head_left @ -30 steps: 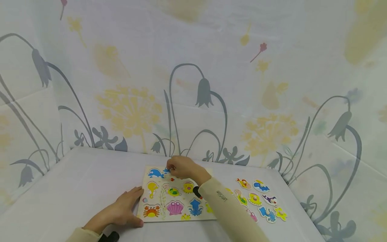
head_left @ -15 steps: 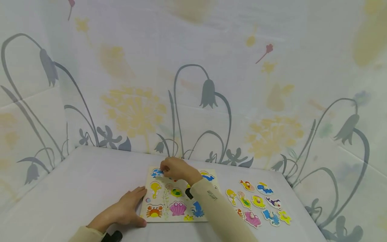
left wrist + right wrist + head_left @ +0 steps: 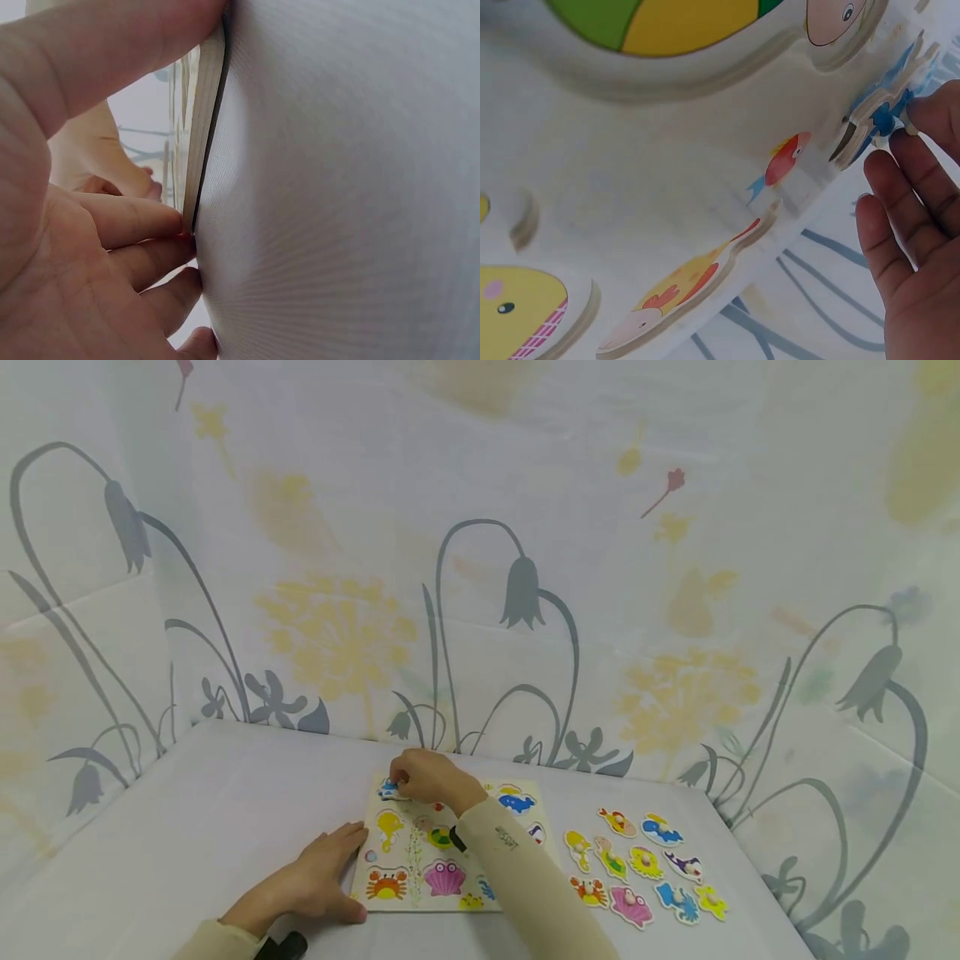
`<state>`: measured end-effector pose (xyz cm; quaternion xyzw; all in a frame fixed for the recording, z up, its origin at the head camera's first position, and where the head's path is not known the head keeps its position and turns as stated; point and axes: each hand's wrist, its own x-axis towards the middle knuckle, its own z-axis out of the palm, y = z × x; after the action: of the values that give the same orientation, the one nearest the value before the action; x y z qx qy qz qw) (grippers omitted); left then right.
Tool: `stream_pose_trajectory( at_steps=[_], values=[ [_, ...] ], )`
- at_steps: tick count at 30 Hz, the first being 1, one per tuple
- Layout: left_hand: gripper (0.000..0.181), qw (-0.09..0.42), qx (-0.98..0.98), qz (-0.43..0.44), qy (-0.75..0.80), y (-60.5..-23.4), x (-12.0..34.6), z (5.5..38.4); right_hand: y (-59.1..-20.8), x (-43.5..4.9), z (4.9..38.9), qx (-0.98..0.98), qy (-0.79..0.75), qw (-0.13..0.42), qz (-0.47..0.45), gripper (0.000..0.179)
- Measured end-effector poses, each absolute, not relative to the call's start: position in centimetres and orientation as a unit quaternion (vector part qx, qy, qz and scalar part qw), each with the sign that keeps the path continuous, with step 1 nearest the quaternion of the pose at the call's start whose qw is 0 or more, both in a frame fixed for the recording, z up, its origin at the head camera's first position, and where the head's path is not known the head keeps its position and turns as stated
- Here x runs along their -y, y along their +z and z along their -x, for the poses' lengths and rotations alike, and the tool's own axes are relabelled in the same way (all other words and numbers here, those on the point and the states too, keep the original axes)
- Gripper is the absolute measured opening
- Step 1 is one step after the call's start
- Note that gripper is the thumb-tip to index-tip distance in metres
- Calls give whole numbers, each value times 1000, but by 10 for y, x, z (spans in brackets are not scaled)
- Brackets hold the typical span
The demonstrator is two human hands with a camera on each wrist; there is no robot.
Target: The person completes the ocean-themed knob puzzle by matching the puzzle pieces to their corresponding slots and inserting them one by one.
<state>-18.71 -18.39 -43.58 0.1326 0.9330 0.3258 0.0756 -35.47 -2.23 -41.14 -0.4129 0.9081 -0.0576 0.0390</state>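
A pale wooden peg puzzle board (image 3: 431, 906) with painted sea animals in cut-out recesses lies on the white table. My right hand (image 3: 431, 777) reaches across it to the far left corner and pinches a blue puzzle piece (image 3: 883, 118) between thumb and fingers. In the right wrist view the piece is tilted, right at the blue-painted recess. My left hand (image 3: 318, 875) rests at the board's left side, fingers fairly straight. Its thumb and fingertips touch the board's edge (image 3: 199, 142) in the left wrist view. The right forearm hides part of the board's right half.
To the board's right lie several loose knobbed pieces, among them a whale (image 3: 662, 830), a fish (image 3: 617, 821), a seahorse (image 3: 577, 850), a crab (image 3: 588, 892) and a pink shell (image 3: 630, 907). A flower-printed cloth (image 3: 480, 652) hangs behind the table.
My right hand has moved left along the board's far edge with the blue puzzle piece, to the far left corner. The left hand stays at the board's edge. The head view has shifted slightly.
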Motion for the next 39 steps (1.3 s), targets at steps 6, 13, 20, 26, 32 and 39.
stream_pose_trajectory(
  at_steps=[6,13,20,26,32,39],
  values=[
    [104,76,-932,-135,327,-435,183,186,-416,29,356,-911,-37,35,410,10],
    [103,78,-932,-134,326,-434,183,185,-418,31,357,-911,-36,32,410,11],
    [103,77,-933,-134,325,-434,183,186,-417,31,356,-915,-36,34,401,11],
    [103,79,-932,-134,326,-435,183,187,-415,27,355,-913,-28,23,407,12],
    [103,82,-935,-124,322,-433,183,188,-402,4,353,-913,-50,37,403,16],
    [104,89,-937,-107,322,-435,180,187,-395,-37,352,-922,-41,26,384,20]
  ],
)
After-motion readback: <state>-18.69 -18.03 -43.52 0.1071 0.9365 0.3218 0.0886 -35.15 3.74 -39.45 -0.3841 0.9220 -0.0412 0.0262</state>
